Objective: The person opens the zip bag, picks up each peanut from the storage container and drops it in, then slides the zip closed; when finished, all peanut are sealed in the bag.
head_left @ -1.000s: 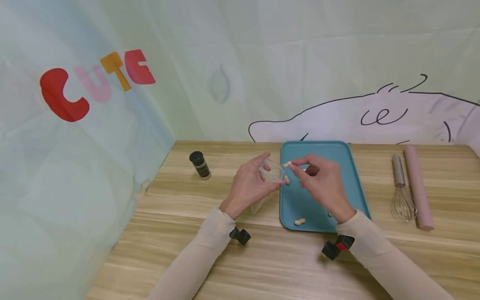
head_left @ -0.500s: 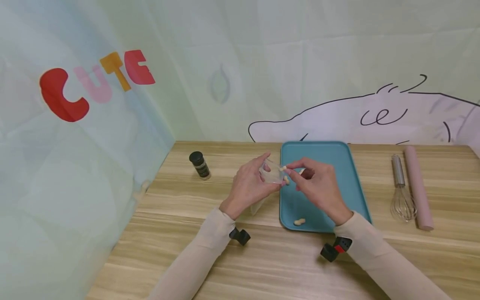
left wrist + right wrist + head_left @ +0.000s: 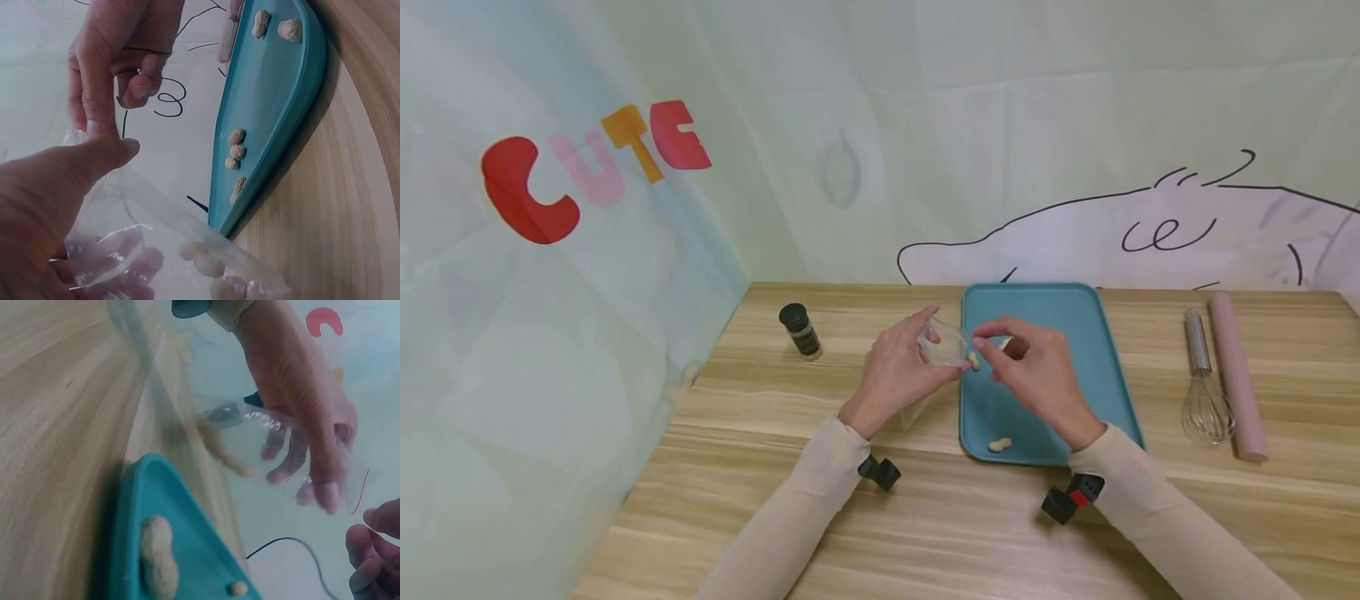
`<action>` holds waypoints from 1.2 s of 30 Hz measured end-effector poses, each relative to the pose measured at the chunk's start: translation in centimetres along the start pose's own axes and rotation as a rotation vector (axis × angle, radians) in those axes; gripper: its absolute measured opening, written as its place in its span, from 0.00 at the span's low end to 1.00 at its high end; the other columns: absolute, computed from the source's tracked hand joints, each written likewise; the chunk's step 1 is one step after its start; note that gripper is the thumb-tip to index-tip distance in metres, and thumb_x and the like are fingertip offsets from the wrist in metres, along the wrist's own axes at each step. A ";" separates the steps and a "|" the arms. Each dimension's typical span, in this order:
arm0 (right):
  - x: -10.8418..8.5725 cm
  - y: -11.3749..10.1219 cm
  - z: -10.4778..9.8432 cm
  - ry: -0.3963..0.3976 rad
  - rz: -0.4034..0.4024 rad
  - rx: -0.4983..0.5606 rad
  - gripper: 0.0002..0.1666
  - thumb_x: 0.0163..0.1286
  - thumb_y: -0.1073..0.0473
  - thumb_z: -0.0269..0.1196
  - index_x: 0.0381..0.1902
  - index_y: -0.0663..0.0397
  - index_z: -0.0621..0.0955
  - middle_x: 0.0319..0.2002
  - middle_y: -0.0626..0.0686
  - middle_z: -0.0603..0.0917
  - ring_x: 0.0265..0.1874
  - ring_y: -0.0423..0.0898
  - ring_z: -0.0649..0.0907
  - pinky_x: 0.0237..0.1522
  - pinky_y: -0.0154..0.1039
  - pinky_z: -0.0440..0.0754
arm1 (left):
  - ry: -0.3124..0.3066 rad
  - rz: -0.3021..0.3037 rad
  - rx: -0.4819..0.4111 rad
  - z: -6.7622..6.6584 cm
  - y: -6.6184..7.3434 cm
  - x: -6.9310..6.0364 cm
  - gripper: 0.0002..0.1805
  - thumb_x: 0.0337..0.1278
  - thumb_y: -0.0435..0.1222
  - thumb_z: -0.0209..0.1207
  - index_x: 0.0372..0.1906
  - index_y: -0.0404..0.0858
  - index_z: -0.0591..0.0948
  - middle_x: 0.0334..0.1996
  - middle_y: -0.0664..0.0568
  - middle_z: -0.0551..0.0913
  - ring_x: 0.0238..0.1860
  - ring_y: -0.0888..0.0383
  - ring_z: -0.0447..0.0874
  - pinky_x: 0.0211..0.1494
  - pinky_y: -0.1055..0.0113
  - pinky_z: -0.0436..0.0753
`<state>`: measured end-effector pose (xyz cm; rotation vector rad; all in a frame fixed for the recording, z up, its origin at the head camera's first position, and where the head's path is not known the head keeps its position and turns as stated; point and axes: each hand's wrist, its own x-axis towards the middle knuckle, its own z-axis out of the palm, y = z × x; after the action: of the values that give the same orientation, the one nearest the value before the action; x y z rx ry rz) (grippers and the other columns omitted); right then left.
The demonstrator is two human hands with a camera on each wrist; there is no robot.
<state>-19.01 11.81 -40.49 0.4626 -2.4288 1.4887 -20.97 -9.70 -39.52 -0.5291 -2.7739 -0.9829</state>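
Note:
My left hand (image 3: 898, 367) holds a clear plastic bag (image 3: 169, 212) by its mouth, thumb on the near side and other fingers seen through the film. Several unshelled peanuts (image 3: 209, 265) lie inside the bag. Close to the bag's mouth is my right hand (image 3: 1037, 367), its thumb and fingertips near each other with nothing visible between them. Beneath it lies a teal tray (image 3: 1067, 308). More peanuts rest there, one by the left rim (image 3: 974, 361) and another peanut (image 3: 1000, 445) at the front left corner. My right hand hides part of the tray.
A black-capped seasoning bottle (image 3: 801, 332) stands at the left on the wooden table (image 3: 850, 533). Right of the tray lie a wire whisk (image 3: 1204, 383) and a pink rolling pin (image 3: 1236, 375). A printed cloth (image 3: 850, 167) hangs behind the table.
My right hand brought a peanut to the bag's mouth and let it go; the peanut is gone from its fingertips. My left hand and the bag have stayed in place.

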 end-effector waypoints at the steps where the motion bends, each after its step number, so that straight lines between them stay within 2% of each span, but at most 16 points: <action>1: 0.1 0.2 0.0 -0.003 0.007 0.001 0.10 0.77 0.56 0.69 0.51 0.51 0.91 0.26 0.57 0.91 0.18 0.52 0.86 0.14 0.35 0.68 | 0.003 -0.002 0.000 -0.1 0.0 0.0 0.50 0.52 0.51 0.80 0.78 0.39 0.74 0.47 0.52 0.89 0.27 0.65 0.82 0.33 0.69 0.80; 5: 0.3 1.2 0.1 -0.049 0.070 -0.010 0.11 0.77 0.56 0.69 0.52 0.52 0.91 0.38 0.59 0.94 0.21 0.51 0.88 0.16 0.35 0.68 | 0.013 -0.011 0.005 -0.3 -0.1 0.1 0.50 0.52 0.52 0.80 0.79 0.41 0.73 0.47 0.52 0.89 0.26 0.65 0.81 0.31 0.69 0.79; 10: 0.6 2.6 0.3 -0.229 0.151 -0.127 0.17 0.77 0.59 0.68 0.60 0.53 0.88 0.38 0.60 0.93 0.26 0.47 0.88 0.23 0.37 0.72 | 0.004 -0.018 0.011 -0.4 -0.1 0.1 0.50 0.52 0.52 0.79 0.79 0.41 0.73 0.48 0.52 0.89 0.26 0.65 0.80 0.30 0.69 0.78; 14: 0.5 3.6 0.7 -0.347 0.123 -0.201 0.22 0.76 0.63 0.66 0.66 0.53 0.85 0.47 0.60 0.92 0.29 0.42 0.84 0.28 0.38 0.76 | -0.008 -0.028 0.013 -0.3 -0.2 0.2 0.50 0.53 0.52 0.79 0.80 0.42 0.72 0.48 0.52 0.90 0.26 0.65 0.81 0.31 0.70 0.79; 16: 0.5 3.9 0.9 -0.373 0.116 -0.204 0.23 0.76 0.64 0.65 0.67 0.54 0.84 0.45 0.59 0.92 0.29 0.41 0.83 0.28 0.38 0.76 | -0.009 -0.031 0.011 -0.3 -0.2 0.1 0.50 0.53 0.52 0.79 0.80 0.42 0.72 0.48 0.53 0.89 0.27 0.65 0.81 0.31 0.70 0.79; 20: 0.5 4.1 1.0 -0.368 0.138 -0.176 0.22 0.77 0.66 0.64 0.67 0.56 0.84 0.44 0.59 0.92 0.30 0.41 0.85 0.30 0.37 0.77 | -0.010 -0.031 0.012 -0.2 -0.1 0.2 0.50 0.53 0.52 0.79 0.80 0.42 0.72 0.48 0.54 0.89 0.27 0.65 0.81 0.31 0.70 0.79; 26: 0.6 4.0 1.0 -0.346 0.150 -0.192 0.18 0.76 0.65 0.66 0.61 0.56 0.86 0.55 0.62 0.90 0.33 0.43 0.87 0.33 0.38 0.79 | -0.014 -0.036 0.009 -0.2 -0.1 0.2 0.50 0.53 0.52 0.79 0.80 0.42 0.72 0.49 0.53 0.89 0.28 0.65 0.81 0.31 0.70 0.79; 36: 0.6 3.9 1.0 -0.349 0.162 -0.264 0.15 0.74 0.65 0.68 0.57 0.57 0.88 0.52 0.59 0.91 0.37 0.48 0.86 0.40 0.42 0.82 | -0.007 -0.029 0.018 -0.2 -0.1 0.1 0.50 0.52 0.53 0.79 0.79 0.42 0.73 0.48 0.54 0.89 0.27 0.66 0.81 0.31 0.70 0.78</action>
<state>-21.11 12.49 -43.89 0.5142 -2.9477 1.1981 -21.14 -9.88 -39.41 -0.4924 -2.8018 -0.9632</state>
